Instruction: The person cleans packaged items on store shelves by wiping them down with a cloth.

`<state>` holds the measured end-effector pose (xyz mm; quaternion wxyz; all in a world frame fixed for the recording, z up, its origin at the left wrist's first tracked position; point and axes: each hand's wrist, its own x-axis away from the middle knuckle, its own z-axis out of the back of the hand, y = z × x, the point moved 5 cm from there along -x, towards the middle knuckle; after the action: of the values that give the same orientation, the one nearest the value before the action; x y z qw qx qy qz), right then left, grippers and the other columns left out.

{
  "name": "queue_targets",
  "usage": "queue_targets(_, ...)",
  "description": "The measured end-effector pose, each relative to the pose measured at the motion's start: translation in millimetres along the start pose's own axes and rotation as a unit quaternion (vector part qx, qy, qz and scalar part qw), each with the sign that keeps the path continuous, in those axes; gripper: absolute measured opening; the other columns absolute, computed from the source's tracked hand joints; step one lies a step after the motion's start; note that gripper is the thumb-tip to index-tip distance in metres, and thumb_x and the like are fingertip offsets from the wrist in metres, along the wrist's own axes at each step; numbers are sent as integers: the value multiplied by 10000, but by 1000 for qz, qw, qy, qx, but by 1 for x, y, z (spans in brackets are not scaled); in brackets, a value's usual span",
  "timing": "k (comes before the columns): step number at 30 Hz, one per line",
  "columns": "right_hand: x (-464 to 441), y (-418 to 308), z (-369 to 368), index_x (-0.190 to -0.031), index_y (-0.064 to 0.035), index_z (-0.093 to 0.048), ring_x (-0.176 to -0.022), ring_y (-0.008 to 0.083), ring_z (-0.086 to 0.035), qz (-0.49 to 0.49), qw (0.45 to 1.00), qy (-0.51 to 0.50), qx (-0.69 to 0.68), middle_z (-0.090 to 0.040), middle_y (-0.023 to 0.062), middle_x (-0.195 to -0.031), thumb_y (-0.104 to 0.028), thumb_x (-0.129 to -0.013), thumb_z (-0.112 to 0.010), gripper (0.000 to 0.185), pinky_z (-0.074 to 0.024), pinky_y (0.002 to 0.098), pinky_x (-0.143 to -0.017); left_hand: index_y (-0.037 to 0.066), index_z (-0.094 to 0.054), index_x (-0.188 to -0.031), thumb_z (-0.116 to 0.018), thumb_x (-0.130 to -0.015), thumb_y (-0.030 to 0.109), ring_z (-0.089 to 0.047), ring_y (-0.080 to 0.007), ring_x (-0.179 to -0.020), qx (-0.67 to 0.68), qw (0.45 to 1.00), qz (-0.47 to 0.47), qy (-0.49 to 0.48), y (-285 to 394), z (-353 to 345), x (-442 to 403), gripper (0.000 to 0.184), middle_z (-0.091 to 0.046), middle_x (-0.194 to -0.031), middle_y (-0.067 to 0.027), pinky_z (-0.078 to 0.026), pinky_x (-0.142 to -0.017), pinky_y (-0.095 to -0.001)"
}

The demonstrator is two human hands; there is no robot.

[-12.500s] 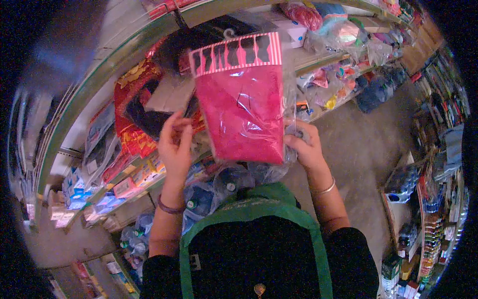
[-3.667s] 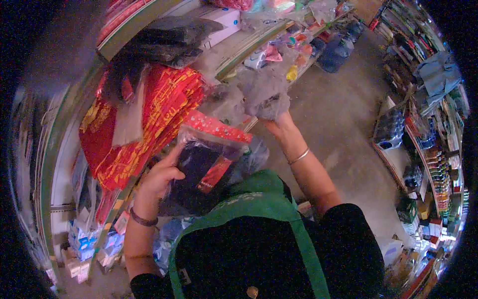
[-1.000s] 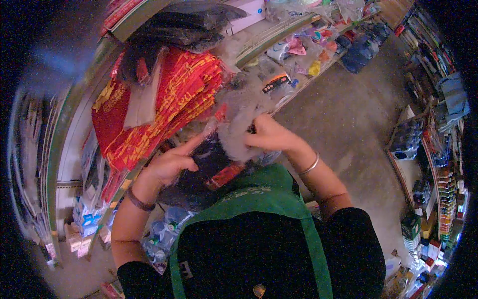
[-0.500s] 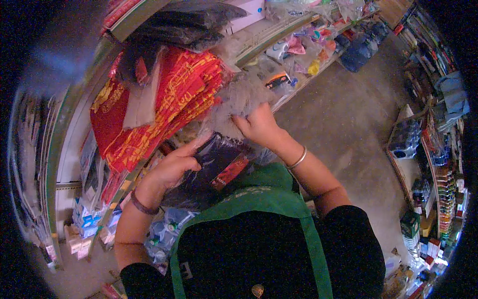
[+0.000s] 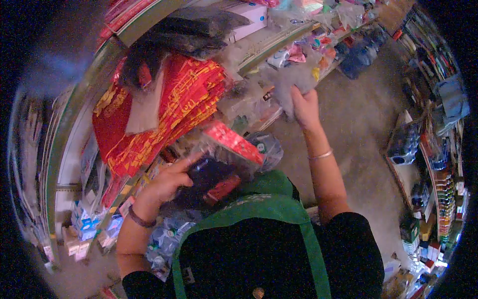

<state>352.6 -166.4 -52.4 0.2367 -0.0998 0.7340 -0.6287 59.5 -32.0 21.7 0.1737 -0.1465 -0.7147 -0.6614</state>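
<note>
My left hand point(image 5: 167, 182) is closed on the near-left edge of a dark package in clear plastic point(image 5: 206, 172), low in front of my chest. A red label point(image 5: 221, 189) shows on that package. Across its far side lies a bright red printed strip point(image 5: 236, 143), blurred and tilted. Out to the right, my right hand point(image 5: 305, 107) grips a crumpled greyish plastic bag point(image 5: 288, 87), smeared by motion. The bag is apart from the dark package and hangs near the shelf edge. Whether anything is inside it, I cannot tell.
A stack of red and gold printed packs point(image 5: 169, 109) fills the shelf to the left, with dark plastic packs point(image 5: 199, 22) behind it. Small bagged goods line the shelf point(image 5: 298, 52) farther on. Bottles in plastic point(image 5: 169, 236) stand below my left arm. Stocked shelves point(image 5: 438, 149) border the aisle floor point(image 5: 348, 149).
My right hand has moved right and away from the dark package, carrying the greyish plastic bag with it. The bright red strip now shows over the package. My left hand has barely moved.
</note>
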Motion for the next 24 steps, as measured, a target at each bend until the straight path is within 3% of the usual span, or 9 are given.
queue_targets(2, 15, -22, 3, -1003, 17, -525, -804, 159, -557, -26, 996, -55, -68, -594, 82, -934, -143, -734, -600, 322, -454, 306, -718, 0, -218, -1316, -462, -553, 55, -254, -177, -1239, 92, 995, 12, 48, 0, 4, 2, 803, -291, -1337, -89, -134, -1026, -268)
queue_targets(3, 21, -21, 2, -1106, -1, -459, -907, 158, -522, -58, 985, -107, -121, -551, 65, -1036, -77, -713, -604, 426, -426, 294, -795, -6, -224, -1312, -476, -551, 78, -245, -182, -1243, 76, 996, -7, 45, 2, 6, 1, 806, -282, -1341, -94, -132, -1028, -272)
queue_targets(5, 24, -44, 4, -1107, -12, -462, -908, 145, -518, 115, 986, -114, 48, -556, 59, -1025, -68, -706, -607, 430, -429, 292, -795, -17, -235, -1304, -505, -547, 124, -227, -192, -1252, 42, 997, -43, 37, 4, 8, -4, 816, -265, -1349, -102, -127, -1033, -280)
queue_targets(7, 36, -63, -1, -1057, -41, -506, -878, 159, -531, 173, 981, -48, 73, -566, 69, -988, -44, -682, -608, 388, -437, 294, -782, -20, -232, -1304, -521, -543, 150, -203, -196, -1262, 26, 998, -52, 29, 8, 8, -5, 832, -237, -1361, -106, -116, -1037, -283)
queue_targets(9, 37, -2, 25, -1019, -57, -532, -877, 183, -536, 144, 989, 2, 39, -564, 84, -995, -54, -679, -607, 348, -441, 293, -783, -15, -214, -1310, -524, -538, 157, -173, -194, -1272, 27, 999, -32, 23, 12, 6, -1, 850, -200, -1376, -104, -100, -1040, -283)
queue_targets(12, 46, 0, 17, -1227, -39, -359, -1113, 199, -401, 36, 991, -110, 60, -407, 73, -1235, -145, -821, -473, 435, -348, 310, -930, -7, -212, -1314, -518, -547, 153, -178, -193, -1271, -5, 1000, -8, 10, 15, 4, -3, 841, -213, -1372, -105, -105, -1039, -284)
queue_targets(17, 62, -53, -33, -1199, -15, -387, -1074, 198, -438, 106, 900, -410, 106, -449, 77, -1194, -177, -729, -613, 546, -346, 328, -925, -15, -188, -1318, -497, -575, 149, -193, -194, -1266, -35, 998, -24, -44, 14, -1, -9, 821, -223, -1365, -121, -116, -1033, -290)
queue_targets(20, 67, -52, -53, -1155, -7, -436, -1028, 194, -472, 28, 880, -473, 30, -499, 79, -1133, -188, -608, -711, 638, -347, 334, -917, -10, -185, -1320, -488, -583, 148, -197, -192, -1263, -25, 997, -38, -58, 21, -7, -9, 812, -228, -1363, -120, -120, -1031, -287)
queue_targets(24, 71, -50, -80, -1121, -11, -452, -979, 188, -502, -3, 853, -511, 101, -539, 91, -1061, -153, -550, -742, 656, -386, 324, -872, -15, -189, -1318, -476, -597, 127, -195, -189, -1261, -73, 995, -13, -73, 27, -14, -9, 788, -236, -1359, -120, -114, -1032, -286)
